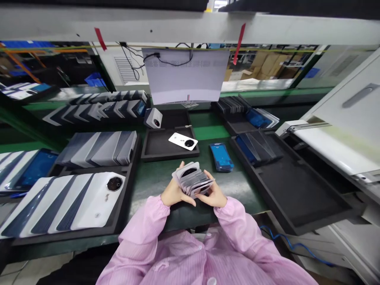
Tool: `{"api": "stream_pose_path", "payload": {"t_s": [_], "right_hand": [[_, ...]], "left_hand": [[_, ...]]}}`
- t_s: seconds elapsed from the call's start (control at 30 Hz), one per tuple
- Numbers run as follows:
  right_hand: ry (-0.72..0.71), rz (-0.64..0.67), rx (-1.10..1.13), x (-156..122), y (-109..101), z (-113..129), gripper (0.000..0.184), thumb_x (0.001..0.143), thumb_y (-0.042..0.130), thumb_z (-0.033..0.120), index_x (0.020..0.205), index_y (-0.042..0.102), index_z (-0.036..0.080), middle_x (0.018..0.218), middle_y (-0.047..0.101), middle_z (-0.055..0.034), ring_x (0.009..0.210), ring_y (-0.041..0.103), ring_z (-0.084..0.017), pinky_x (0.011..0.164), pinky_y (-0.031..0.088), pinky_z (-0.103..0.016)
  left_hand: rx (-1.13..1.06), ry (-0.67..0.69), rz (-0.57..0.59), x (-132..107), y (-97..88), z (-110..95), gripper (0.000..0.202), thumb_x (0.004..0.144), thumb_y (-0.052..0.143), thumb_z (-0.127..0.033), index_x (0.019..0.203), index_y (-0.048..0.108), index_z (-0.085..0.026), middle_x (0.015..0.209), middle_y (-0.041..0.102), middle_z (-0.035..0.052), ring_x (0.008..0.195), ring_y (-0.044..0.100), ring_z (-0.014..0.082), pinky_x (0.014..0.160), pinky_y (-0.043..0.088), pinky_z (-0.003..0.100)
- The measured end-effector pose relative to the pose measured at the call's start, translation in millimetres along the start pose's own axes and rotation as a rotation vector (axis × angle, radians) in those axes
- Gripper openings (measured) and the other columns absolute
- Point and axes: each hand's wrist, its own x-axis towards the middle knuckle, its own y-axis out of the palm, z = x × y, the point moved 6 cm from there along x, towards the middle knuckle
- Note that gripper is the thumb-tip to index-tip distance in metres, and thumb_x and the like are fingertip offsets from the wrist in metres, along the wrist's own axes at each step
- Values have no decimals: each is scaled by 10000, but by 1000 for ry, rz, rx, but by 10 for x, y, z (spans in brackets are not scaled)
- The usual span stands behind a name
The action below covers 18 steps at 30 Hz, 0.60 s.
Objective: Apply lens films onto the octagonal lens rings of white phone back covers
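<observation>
Between my two hands is a fanned stack of phone back covers [194, 180], held above the dark green bench close to my body. My left hand [175, 192] wraps the stack's left side, its thumb stretched along the near edge. From the right, my right hand [215, 194] grips the other side with fingers curled round it. Beyond the stack, a white phone back cover [183, 141] with a round black camera ring lies in a shallow black tray [145, 153]. To the right of my hands sits a small pile of blue-faced phone panels [221, 157].
Black trays at left hold rows of white and grey covers [89, 202]. A long black tray [297, 190] on the right carries a few dark covers at its far end. A white machine [353, 114] stands at far right; a monitor's back [187, 77] hangs ahead.
</observation>
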Motion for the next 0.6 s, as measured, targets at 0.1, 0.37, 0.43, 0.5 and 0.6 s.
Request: {"api": "stream_pose_path", "payload": {"t_s": [0.1,0.37,0.43,0.5,0.6], "right_hand": [[-23,-69,6,-132,30,2,880,692,768,319,1417,269,293,1285,548,-132,1199,553,-284,1067,384,-497],[-176,3,7,-206,163,186,1130,639,766,534,1462,42,259,1413,386,-175,1299,447,-304,1086,329,-520],[-181,-19,-95,-194,144,256,1071,691,733,504,1467,46,234,1385,412,-173,1281,462,-295,1083,344,-499],[-212,-59,-195,-193,128,343,949,735,701,466,1455,137,214,1347,438,-169,1265,467,-296,1077,360,-488],[-275,-31,-286,-218,191,433,823,765,674,425,1421,232,193,1324,440,-174,1267,447,-310,1070,366,-504]], "left_hand": [[11,135,-188,-127,29,-58,1413,313,915,-418,1466,113,-259,1331,469,164,1260,456,339,1107,244,514],[97,301,-294,-337,419,-134,1168,574,831,-432,1469,93,-299,1327,411,141,1200,500,287,1026,390,475],[110,259,-381,-386,389,-105,1042,607,822,-373,1440,203,-285,1258,482,117,1156,539,271,1013,410,454],[111,156,-432,-455,382,-14,935,653,794,-340,1416,259,-263,1205,536,106,1127,569,260,998,431,433],[95,87,-532,-604,411,119,917,695,755,-325,1430,214,-238,1269,522,132,1179,550,267,1014,424,422]]}}
